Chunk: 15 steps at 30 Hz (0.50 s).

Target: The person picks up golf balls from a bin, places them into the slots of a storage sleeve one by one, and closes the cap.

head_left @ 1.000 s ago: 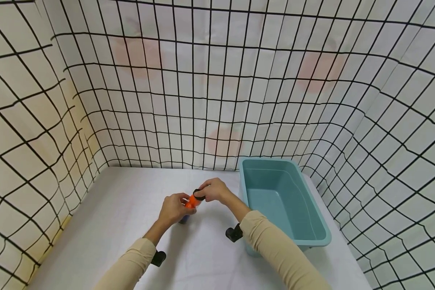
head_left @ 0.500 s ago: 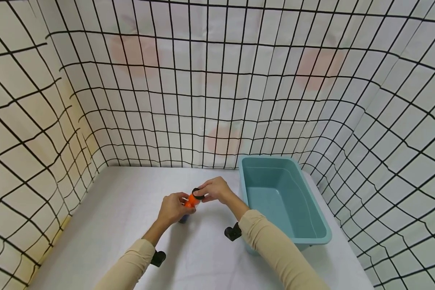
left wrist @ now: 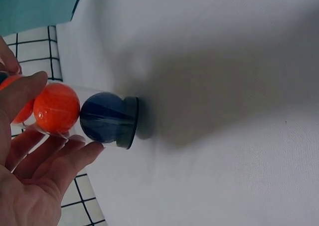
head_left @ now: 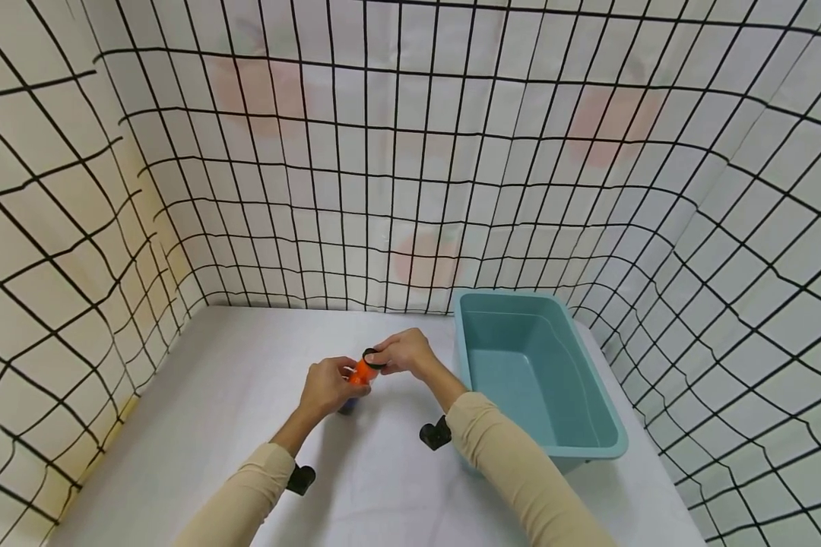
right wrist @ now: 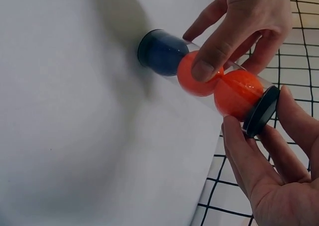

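Observation:
A clear plastic tube (right wrist: 202, 79) stands on the white table with its black base (left wrist: 128, 122) down. Inside it are a dark blue ball (left wrist: 102, 117) at the bottom and two orange balls (right wrist: 239, 92) above. My left hand (head_left: 326, 386) grips the tube's middle, thumb over the lower orange ball (right wrist: 199, 72). My right hand (head_left: 400, 354) pinches the black cap (right wrist: 260, 111) at the tube's top end. In the head view the tube (head_left: 359, 374) shows between both hands.
A teal plastic bin (head_left: 578, 410) stands to the right of my hands, nothing showing inside it. White walls with a black grid (head_left: 410, 167) close in the table on the left, back and right. White table surface (head_left: 232, 395) lies to the left.
Hands and tube have stayed almost where they were, only slightly higher in the picture as the head camera shifted. The grip looks unchanged.

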Tool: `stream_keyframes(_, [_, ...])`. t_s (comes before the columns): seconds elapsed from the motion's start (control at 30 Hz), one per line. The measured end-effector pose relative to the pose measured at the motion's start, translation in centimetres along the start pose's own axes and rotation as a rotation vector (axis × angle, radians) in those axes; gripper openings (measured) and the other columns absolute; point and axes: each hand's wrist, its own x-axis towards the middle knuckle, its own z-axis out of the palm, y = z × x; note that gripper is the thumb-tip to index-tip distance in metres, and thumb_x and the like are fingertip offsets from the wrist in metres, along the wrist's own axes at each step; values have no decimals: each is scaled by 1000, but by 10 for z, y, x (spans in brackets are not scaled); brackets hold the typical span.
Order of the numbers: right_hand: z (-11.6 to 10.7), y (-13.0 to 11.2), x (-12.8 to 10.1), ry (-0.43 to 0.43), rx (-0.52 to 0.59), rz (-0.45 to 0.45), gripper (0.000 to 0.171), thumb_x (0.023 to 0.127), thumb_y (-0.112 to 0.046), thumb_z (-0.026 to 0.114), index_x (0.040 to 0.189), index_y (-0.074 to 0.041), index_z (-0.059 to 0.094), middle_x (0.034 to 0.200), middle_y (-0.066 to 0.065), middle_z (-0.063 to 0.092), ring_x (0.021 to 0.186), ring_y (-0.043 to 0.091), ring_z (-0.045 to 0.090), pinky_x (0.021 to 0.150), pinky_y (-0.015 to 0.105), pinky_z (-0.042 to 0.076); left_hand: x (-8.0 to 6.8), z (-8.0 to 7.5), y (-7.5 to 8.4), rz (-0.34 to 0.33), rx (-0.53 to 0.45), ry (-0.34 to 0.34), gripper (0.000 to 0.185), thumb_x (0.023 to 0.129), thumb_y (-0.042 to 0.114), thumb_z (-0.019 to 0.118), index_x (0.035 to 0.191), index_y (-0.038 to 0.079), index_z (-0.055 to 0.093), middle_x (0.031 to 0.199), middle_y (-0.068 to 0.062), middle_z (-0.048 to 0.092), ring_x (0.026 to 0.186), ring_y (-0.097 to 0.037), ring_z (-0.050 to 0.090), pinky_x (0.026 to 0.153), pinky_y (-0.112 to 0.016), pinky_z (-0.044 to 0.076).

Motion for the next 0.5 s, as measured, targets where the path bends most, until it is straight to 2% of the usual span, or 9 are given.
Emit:
stream_keyframes(0.17, [2,-2,-1,36,-11,-12,27,78,-7,87,101,4,78,107,23,73,86,33,77,71,33,62,3,0,0,0,-2,18,41,72,25,92,104,5,76,96,-14,77,82,-24,72,71,-37,60])
stream_keyframes(0.33, [4,0,-2,54,-32,-18,27,78,-8,88,100,4,78,105,22,73,82,32,77,72,34,62,4,2,-2,-3,-6,11,42,72,26,92,105,4,76,97,-15,76,80,-23,70,70,-36,60])
stream_keyframes(0.5, [5,3,-3,51,18,-18,27,78,-7,87,101,4,78,107,22,74,81,30,77,74,35,62,2,4,-3,-15,-28,6,43,73,25,91,106,3,76,98,-15,76,82,-24,72,72,-37,61])
